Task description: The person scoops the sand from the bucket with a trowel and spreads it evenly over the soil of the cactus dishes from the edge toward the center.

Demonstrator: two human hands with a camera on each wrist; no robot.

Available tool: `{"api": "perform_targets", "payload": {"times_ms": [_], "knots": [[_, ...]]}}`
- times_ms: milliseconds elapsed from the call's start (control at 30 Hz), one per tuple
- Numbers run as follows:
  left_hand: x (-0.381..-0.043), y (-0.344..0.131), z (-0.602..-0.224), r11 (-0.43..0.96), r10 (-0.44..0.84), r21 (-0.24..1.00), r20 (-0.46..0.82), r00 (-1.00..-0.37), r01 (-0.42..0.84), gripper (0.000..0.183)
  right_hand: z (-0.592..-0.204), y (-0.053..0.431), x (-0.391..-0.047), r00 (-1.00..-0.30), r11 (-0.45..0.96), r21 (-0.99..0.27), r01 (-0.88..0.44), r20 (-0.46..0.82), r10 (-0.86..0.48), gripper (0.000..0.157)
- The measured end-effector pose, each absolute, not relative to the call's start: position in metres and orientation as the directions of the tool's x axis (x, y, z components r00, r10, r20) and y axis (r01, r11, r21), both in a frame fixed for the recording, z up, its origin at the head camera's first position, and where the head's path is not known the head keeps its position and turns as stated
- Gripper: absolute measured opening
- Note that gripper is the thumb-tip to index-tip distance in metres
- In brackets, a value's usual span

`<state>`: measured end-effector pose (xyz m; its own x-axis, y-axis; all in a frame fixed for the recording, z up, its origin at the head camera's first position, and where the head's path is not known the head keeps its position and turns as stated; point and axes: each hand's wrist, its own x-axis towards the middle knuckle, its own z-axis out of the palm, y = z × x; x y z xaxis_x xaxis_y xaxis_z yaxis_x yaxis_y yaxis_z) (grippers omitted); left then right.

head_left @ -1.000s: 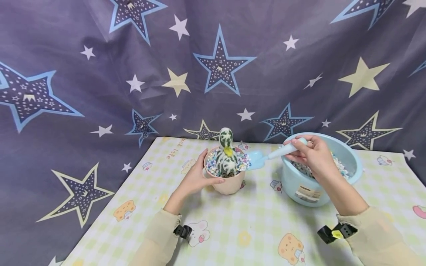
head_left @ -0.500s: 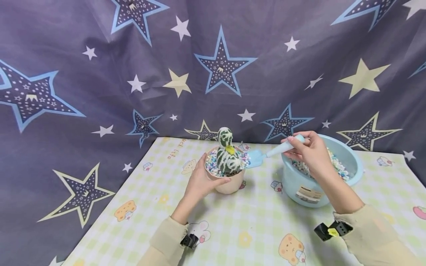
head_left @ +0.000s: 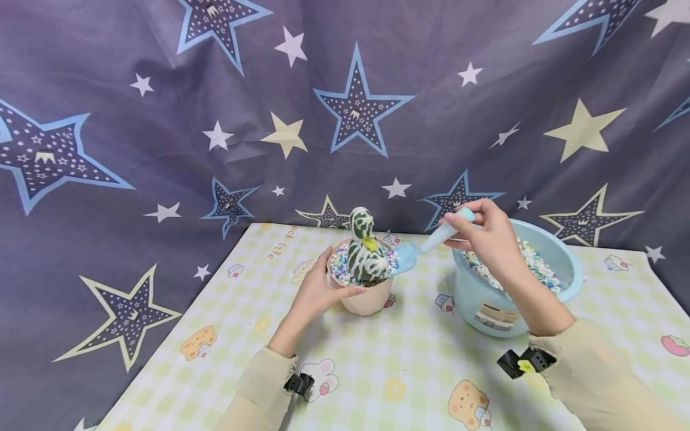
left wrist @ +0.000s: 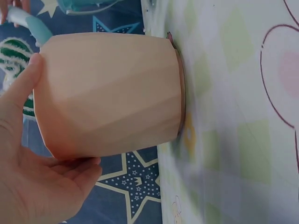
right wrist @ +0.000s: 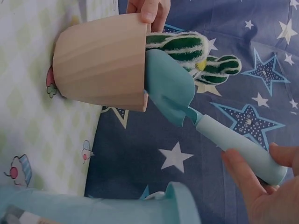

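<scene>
My left hand (head_left: pixel 319 290) grips a pale pink flowerpot (left wrist: pixel 112 93) around its left side, thumb near the front of the rim. In the pot stands a green cactus with white fuzzy stripes (head_left: pixel 366 260) and a yellow flower, with colourful pebbles (head_left: pixel 341 266) around its base. Between the fingers and thumb of my right hand (head_left: pixel 490 236) is the handle of a light blue trowel (right wrist: pixel 233 142). The trowel's blade (right wrist: pixel 169 84) tilts down over the pot's right rim, its tip at the pebbles beside the cactus.
A light blue bucket (head_left: pixel 571 281), partly filled with pebbles (head_left: pixel 539 269), stands right of the pot, beneath my right forearm. The table has a green-and-white checked cloth (head_left: pixel 366 365). Behind its far edge hangs a dark curtain with stars (head_left: pixel 442 131).
My right hand has risen slightly and moved left, tipping the trowel more steeply toward the pot. The left hand keeps its hold on the flowerpot, which stays in place.
</scene>
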<state>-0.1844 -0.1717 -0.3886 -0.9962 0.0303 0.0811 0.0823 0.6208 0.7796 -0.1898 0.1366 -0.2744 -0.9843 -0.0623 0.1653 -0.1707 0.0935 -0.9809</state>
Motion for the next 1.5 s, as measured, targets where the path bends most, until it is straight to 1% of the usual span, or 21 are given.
{"api": "perform_targets", "payload": {"times_ms": [233,700,967,1300,1500], "knots": [[-0.179,-0.168,-0.387,0.637,-0.008,0.768,0.092,-0.996,0.066,0.123,-0.271,0.128,-0.188,-0.981,0.141,-0.972,-0.189,0.181,-0.064,0.028],[-0.174,-0.157,-0.382,0.673,-0.078,0.739,0.091,-0.993,0.015,0.125,-0.264,0.113,-0.185,-0.962,0.342,-0.9,-0.271,0.26,-0.08,0.04],[-0.175,-0.154,-0.383,0.688,-0.097,0.725,0.109,-0.989,0.012,0.125,-0.261,0.102,-0.188,-0.933,0.426,-0.832,-0.357,0.338,-0.121,0.038],[-0.175,-0.154,-0.385,0.696,-0.099,0.718,0.093,-0.991,-0.002,0.125,-0.239,0.097,-0.193,-0.921,0.537,-0.749,-0.389,0.337,-0.198,0.037],[-0.176,-0.155,-0.385,0.694,-0.096,0.72,0.094,-0.991,0.001,0.126,-0.229,0.1,-0.195,-0.908,0.538,-0.732,-0.419,0.354,-0.225,0.035]]}}
